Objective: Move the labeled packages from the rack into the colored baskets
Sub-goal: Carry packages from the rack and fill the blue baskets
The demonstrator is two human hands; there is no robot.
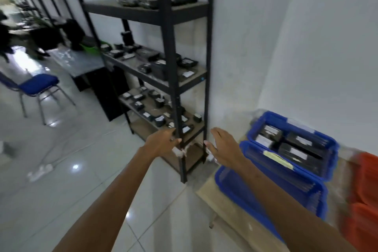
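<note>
Rack (169,47): a tall black metal frame with board shelves, against the white wall and left of the baskets. It fills the middle of the view.
Worktop (223,208): a low, pale wooden bench at the lower right that carries the baskets, just beside the rack's foot.
Blue baskets (266,196): set in a row on the worktop. Blur makes their count uncertain.
Far blue basket (252,127): already holds several black packages with white labels (296,151).
Orange baskets (366,180): at the right edge, blurred, contents not readable.
Packages on the rack (159,119): small black parcels with white labels, spread over at least three shelves and thickest on the middle and lower ones. Many are yet to be moved.
Left hand (161,143): empty, fingers loosely bent, reaching out in front of the rack's front post at the level of the low shelves. I cannot tell whether it touches the post.
Right hand (223,145): empty, fingers straight and together, palm turned inward, held between the rack's corner and the blue baskets.
Step in hand: judging by two bare hands pointed at the rack and a basket already part filled, this is the reach for the next pick, somewhere in the middle of the job.
Next move calls for: a stretch down and past the front post to a low shelf, closing on one package, or one in each hand. Each label should be read before lifting, since it probably decides the basket colour. The post stands in the reach path, so an approach from its side looks safer.
</note>
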